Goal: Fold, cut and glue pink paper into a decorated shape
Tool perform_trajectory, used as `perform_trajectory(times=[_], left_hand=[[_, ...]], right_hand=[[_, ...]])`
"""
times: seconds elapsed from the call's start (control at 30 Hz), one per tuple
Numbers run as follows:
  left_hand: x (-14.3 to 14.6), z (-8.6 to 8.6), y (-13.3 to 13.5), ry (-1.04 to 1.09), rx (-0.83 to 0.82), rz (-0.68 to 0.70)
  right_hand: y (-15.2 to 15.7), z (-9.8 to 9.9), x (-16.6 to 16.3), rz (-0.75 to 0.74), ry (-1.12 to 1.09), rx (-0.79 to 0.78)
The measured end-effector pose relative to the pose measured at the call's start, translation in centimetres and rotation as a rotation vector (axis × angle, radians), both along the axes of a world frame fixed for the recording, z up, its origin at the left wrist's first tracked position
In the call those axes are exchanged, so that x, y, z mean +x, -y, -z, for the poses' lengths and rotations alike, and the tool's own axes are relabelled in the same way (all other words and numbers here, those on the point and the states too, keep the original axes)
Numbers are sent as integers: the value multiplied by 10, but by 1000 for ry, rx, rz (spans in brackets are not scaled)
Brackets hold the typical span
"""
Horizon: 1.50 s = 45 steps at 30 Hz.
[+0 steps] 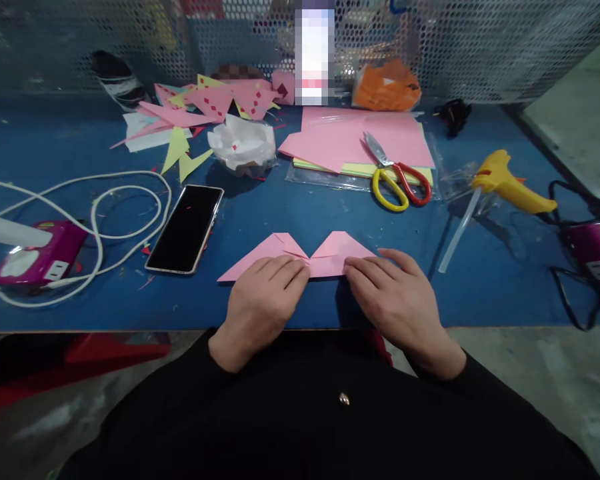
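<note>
A folded sheet of pink paper (330,265) lies near the front edge of the blue table, with two angled peaks along its far side and a notch between them. My left hand (266,297) is closed over its left part, fingers together and tips pressed down beside the notch. At the right part, my right hand (397,297) grips the paper's near edge, with its fingers curled; the tips are partly hidden. Just left of the paper rests a dark-screened phone (186,230). Beyond it, scissors (391,180) with yellow and red handles lie on a stack of coloured paper (320,143).
A yellow glue gun (515,183) with a clear stick is at right, near a purple power box (595,250). Another purple box (63,257) with white cable sits left. Behind are a crumpled white paper bowl (243,147), cut paper pieces (215,100) and an orange packet (387,87).
</note>
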<state>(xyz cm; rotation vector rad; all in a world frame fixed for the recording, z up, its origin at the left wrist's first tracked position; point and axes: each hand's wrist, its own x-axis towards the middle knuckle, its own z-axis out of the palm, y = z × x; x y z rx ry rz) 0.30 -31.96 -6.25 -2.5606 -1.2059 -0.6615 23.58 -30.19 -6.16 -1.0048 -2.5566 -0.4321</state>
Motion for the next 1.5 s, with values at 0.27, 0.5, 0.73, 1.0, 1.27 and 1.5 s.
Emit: perform_trajectory(times=[0.27,0.5,0.73,1.0,1.27,1.5], left_hand=[[2,1,-3,53,-11,-20],[1,-2,-4,188,-183,-61],[-2,1,-7,328,-293,-50],[-1,1,-10,394,-347,-110],[0,-2,-11,330,-366,-146],[3,-3,-11,261,-328,-204]], right_hand=[[-1,4,-21,46,-211,-156],[-8,5,-43,29,-340,-328],[-6,8,-39,91,-431,-422],[-2,3,-41,207,-477,-526],[-2,3,-44,279,-331,-446],[-3,2,-44,300,-305,-466]])
